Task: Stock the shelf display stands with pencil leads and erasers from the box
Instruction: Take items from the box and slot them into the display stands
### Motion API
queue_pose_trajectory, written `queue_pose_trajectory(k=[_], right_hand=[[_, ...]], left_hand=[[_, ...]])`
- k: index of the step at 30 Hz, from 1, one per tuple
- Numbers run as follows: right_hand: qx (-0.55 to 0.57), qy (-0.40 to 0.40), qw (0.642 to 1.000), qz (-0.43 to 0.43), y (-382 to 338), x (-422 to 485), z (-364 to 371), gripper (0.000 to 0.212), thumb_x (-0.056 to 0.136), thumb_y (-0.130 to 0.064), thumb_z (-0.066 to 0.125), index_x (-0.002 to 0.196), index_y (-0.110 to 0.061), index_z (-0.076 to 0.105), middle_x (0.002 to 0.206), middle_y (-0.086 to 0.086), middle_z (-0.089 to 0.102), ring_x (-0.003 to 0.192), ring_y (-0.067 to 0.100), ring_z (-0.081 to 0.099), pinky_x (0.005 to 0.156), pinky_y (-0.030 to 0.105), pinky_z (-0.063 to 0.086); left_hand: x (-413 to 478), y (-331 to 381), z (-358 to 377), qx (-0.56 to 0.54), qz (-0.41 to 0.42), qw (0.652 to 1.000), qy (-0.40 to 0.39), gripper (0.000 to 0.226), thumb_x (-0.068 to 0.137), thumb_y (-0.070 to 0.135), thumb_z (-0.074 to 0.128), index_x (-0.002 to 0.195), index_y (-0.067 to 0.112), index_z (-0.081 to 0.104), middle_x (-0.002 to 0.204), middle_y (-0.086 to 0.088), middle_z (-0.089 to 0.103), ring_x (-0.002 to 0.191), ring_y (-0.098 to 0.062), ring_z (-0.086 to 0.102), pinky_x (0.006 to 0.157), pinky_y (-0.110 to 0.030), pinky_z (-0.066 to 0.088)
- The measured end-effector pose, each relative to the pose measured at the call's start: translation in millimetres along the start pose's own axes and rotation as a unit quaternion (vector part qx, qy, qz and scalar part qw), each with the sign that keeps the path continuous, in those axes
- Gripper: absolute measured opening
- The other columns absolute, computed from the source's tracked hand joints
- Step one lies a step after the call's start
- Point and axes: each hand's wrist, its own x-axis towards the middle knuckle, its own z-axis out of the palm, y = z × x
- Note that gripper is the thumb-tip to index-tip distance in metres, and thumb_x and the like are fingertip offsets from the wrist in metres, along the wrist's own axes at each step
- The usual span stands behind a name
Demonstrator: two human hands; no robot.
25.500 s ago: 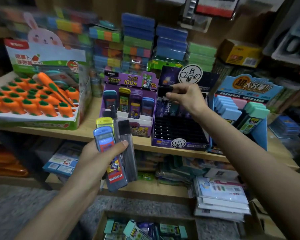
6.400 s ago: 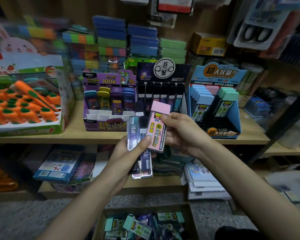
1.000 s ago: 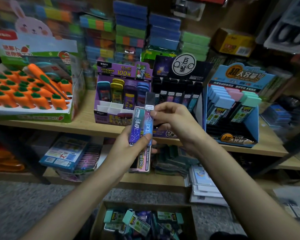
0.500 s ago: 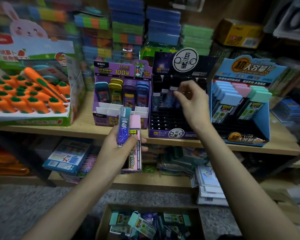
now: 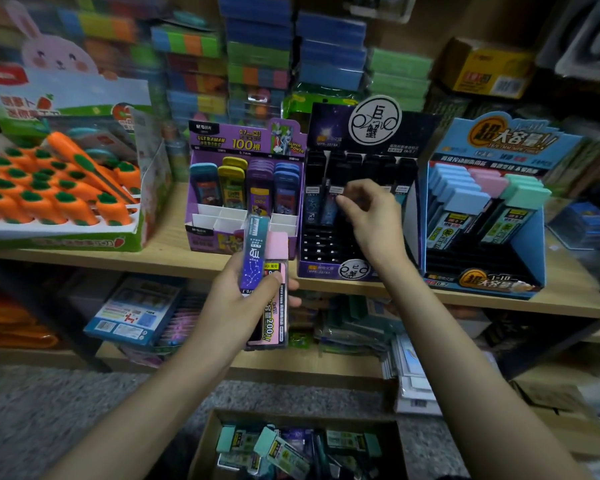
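Your left hand [image 5: 236, 310] grips a purple lead case [image 5: 255, 258] and a pink-capped case [image 5: 275, 299] just off the wooden shelf [image 5: 84, 261], both still to place. Your right hand [image 5: 371, 216] curls its fingers at a case in the black stand [image 5: 326, 247]; whether it pinches or only touches, I cannot tell. The stand's near rows look unfilled, and the box [image 5: 201, 445] on the floor below holds plenty more.

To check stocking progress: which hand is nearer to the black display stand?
Right. The right hand is over the black display stand, pinching a lead case in its back row. The left hand holds two packs lower left, before the purple stand.
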Motion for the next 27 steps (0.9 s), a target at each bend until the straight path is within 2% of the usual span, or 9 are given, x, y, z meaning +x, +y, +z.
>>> queue_pose_trajectory(k=[5,9,12,15,18,20,23,25,27], right_hand=[[-0.017,0.000,0.999,0.043,3.9,-5.8,6.8,0.016,0.092,-0.020,0.059,0.103,-0.010,0.067,0.090,-0.003,0.065,0.086,0.011,0.060,0.081,0.025,0.050],[-0.084,-0.015,0.995,0.046,2.7,-8.1,0.1,0.020,0.093,-0.021,0.058,0.104,-0.007,0.067,0.097,0.005,0.069,0.084,0.009,0.057,0.070,0.010,0.036],[-0.136,0.005,0.991,0.003,-11.7,-12.2,-12.1,0.019,0.094,-0.020,0.055,0.107,-0.008,0.064,0.103,0.005,0.067,0.092,0.015,0.058,0.075,0.018,0.039],[-0.045,-0.031,0.998,-0.021,-37.9,-23.2,-25.8,0.014,0.093,-0.026,0.056,0.098,-0.016,0.063,0.090,-0.004,0.065,0.085,0.007,0.058,0.076,0.024,0.046],[0.070,-0.202,0.976,0.036,-62.3,-43.8,-30.7,0.022,0.087,-0.038,0.062,0.098,-0.019,0.064,0.086,-0.010,0.063,0.078,0.000,0.057,0.070,0.016,0.046],[0.092,-0.268,0.956,0.071,-67.1,-55.7,-29.7,0.026,0.084,-0.033,0.067,0.103,-0.015,0.064,0.090,-0.005,0.063,0.078,0.003,0.057,0.069,0.012,0.045],[0.122,-0.276,0.949,0.090,-68.3,-66.4,-30.4,0.014,0.084,-0.020,0.069,0.096,-0.013,0.066,0.083,-0.002,0.063,0.075,0.006,0.057,0.073,0.022,0.047],[0.150,-0.262,0.946,0.116,-68.1,-69.1,-33.1,0.002,0.084,-0.018,0.070,0.084,-0.016,0.068,0.073,-0.005,0.062,0.066,0.002,0.057,0.065,0.017,0.046],[0.192,-0.246,0.936,0.162,-67.2,-69.5,-34.3,0.008,0.084,-0.019,0.069,0.076,-0.018,0.066,0.067,-0.007,0.063,0.061,0.002,0.057,0.063,0.016,0.045]], left_hand=[[-0.7,-0.2,2.0,0.010,-0.003,1.000,0.001,0.021,0.094,0.010,0.051,0.109,0.025,0.053,0.086,0.001,0.074,0.076,-0.019,0.073,0.060,-0.023,0.056],[-0.4,2.9,6.7,0.005,-0.007,1.000,0.002,0.024,0.095,0.010,0.050,0.114,0.023,0.051,0.086,0.000,0.074,0.077,-0.021,0.073,0.062,-0.028,0.058],[-0.8,7.6,12.2,-0.009,-0.008,1.000,0.004,0.025,0.095,0.008,0.049,0.116,0.020,0.051,0.084,0.000,0.074,0.076,-0.021,0.072,0.062,-0.032,0.058],[-2.7,11.4,17.4,-0.018,-0.007,1.000,-0.001,0.023,0.094,0.005,0.049,0.114,0.018,0.052,0.080,0.000,0.074,0.070,-0.019,0.072,0.058,-0.026,0.056],[-5.5,15.5,21.3,-0.030,-0.034,0.998,-0.033,0.022,0.093,0.003,0.050,0.107,0.019,0.055,0.077,-0.005,0.073,0.064,-0.019,0.070,0.055,-0.023,0.054],[-8.5,17.1,23.5,-0.029,-0.067,0.995,-0.067,0.019,0.093,0.003,0.051,0.103,0.019,0.056,0.079,-0.009,0.074,0.064,-0.021,0.071,0.054,-0.025,0.054],[-13.8,18.2,27.3,-0.039,-0.112,0.988,-0.096,0.015,0.093,0.007,0.054,0.105,0.016,0.057,0.082,-0.011,0.074,0.068,-0.021,0.071,0.054,-0.026,0.054],[-15.7,21.0,29.0,-0.071,-0.135,0.982,-0.108,0.021,0.088,0.012,0.061,0.108,0.014,0.057,0.082,-0.011,0.074,0.069,-0.021,0.072,0.055,-0.025,0.054],[-16.0,25.0,28.6,-0.117,-0.160,0.973,-0.122,0.035,0.077,0.024,0.067,0.109,0.013,0.058,0.085,-0.014,0.074,0.072,-0.023,0.072,0.059,-0.028,0.058]])
